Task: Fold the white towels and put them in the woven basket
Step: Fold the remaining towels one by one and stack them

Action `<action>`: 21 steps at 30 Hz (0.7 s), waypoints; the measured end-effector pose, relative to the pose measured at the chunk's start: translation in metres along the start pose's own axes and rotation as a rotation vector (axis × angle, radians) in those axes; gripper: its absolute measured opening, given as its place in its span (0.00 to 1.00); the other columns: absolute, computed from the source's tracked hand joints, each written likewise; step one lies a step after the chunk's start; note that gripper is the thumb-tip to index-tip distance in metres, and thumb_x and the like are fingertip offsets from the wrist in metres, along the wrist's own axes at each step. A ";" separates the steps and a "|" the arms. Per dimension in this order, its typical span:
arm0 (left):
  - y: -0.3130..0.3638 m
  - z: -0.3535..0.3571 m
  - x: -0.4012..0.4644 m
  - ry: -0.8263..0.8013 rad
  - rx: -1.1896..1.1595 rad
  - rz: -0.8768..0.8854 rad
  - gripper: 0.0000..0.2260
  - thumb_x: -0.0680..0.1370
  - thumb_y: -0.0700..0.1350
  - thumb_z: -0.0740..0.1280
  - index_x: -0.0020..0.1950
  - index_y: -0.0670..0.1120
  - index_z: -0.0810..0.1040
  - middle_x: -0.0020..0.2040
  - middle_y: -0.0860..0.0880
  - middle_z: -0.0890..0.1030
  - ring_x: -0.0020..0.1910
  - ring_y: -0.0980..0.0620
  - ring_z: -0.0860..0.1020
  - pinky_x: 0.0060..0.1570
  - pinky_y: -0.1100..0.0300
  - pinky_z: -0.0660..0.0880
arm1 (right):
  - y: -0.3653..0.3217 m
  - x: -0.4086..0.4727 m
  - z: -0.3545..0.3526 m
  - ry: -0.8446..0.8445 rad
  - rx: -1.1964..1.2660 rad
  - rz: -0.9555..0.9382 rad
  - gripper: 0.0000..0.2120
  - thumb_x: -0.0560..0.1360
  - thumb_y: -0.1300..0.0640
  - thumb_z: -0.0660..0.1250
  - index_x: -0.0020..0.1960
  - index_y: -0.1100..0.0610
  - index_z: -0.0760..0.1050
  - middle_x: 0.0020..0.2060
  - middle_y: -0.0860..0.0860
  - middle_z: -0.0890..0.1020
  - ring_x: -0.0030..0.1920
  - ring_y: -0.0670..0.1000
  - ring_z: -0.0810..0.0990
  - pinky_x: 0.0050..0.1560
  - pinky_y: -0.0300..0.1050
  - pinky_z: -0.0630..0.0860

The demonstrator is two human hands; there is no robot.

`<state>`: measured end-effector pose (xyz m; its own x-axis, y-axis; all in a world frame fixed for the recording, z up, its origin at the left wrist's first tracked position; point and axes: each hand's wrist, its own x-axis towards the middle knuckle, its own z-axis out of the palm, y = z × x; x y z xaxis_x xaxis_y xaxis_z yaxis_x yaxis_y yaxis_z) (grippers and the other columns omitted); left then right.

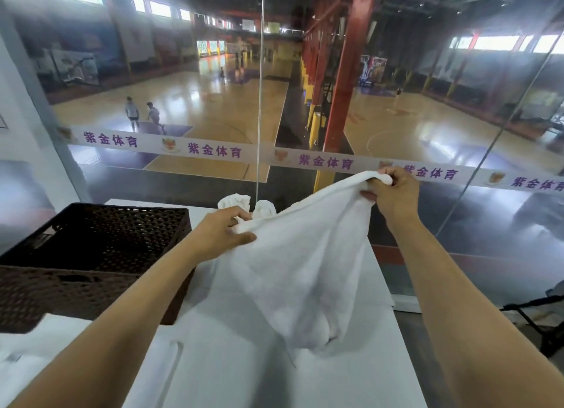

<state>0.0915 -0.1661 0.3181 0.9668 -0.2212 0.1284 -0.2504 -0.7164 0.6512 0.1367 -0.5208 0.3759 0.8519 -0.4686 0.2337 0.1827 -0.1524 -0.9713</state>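
A white towel (308, 264) hangs in the air above the white table (232, 362), sagging to a point near the table top. My left hand (221, 233) pinches its lower left edge. My right hand (393, 194) grips the upper corner, raised higher and further away. The dark brown woven basket (91, 255) stands on the table to the left of my left arm; what shows of its inside looks empty. More crumpled white towels (244, 206) lie at the table's far edge, partly hidden behind the held towel.
A glass wall (274, 133) with a white banner strip rises just beyond the table's far edge, overlooking a sports hall. A black stand (537, 319) sits on the floor to the right of the table.
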 end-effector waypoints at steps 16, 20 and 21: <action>0.086 -0.097 0.139 0.734 -0.785 0.150 0.10 0.82 0.35 0.61 0.50 0.45 0.79 0.50 0.52 0.80 0.54 0.52 0.77 0.48 0.49 0.83 | -0.087 0.137 0.011 -0.026 0.206 -0.317 0.11 0.74 0.61 0.71 0.56 0.60 0.80 0.46 0.49 0.84 0.45 0.43 0.83 0.48 0.38 0.81; 0.071 -0.090 0.114 0.706 -0.745 0.183 0.11 0.82 0.34 0.60 0.51 0.46 0.80 0.51 0.53 0.81 0.52 0.58 0.79 0.51 0.50 0.83 | -0.065 0.109 -0.001 -0.045 0.278 -0.245 0.14 0.68 0.62 0.70 0.54 0.61 0.79 0.47 0.52 0.83 0.48 0.49 0.81 0.54 0.45 0.81; 0.062 -0.083 0.105 0.688 -0.748 0.173 0.11 0.82 0.34 0.60 0.51 0.46 0.80 0.53 0.51 0.82 0.53 0.58 0.79 0.52 0.49 0.83 | -0.053 0.097 -0.004 -0.047 0.284 -0.225 0.13 0.68 0.62 0.70 0.52 0.61 0.80 0.45 0.52 0.83 0.48 0.49 0.81 0.55 0.45 0.80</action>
<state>0.1816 -0.1787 0.4344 0.7999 0.3136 0.5117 -0.5199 -0.0641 0.8518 0.2080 -0.5614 0.4499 0.7952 -0.4096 0.4470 0.4915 0.0038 -0.8709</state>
